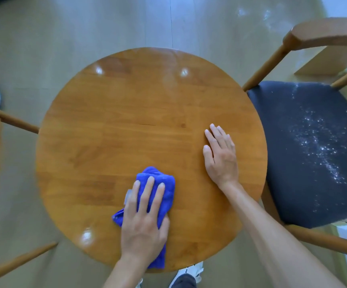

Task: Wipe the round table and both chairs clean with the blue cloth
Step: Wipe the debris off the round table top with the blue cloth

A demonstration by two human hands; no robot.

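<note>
the left hand (pixel 143 223) pressed flat, fingers straight, on the bunched blue cloth (pixel 158 183) beneath it, likely to wipe the round table (pixel 127 113). the right hand (pixel 220 154) lay open beside it, probably steadying. beyond that hand, a chair (pixel 309 146) seat carried white specks.

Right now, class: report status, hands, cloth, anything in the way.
Left hand flat on blue cloth, right hand flat on round table. White powder on right chair's seat. Nothing in the way.
</note>
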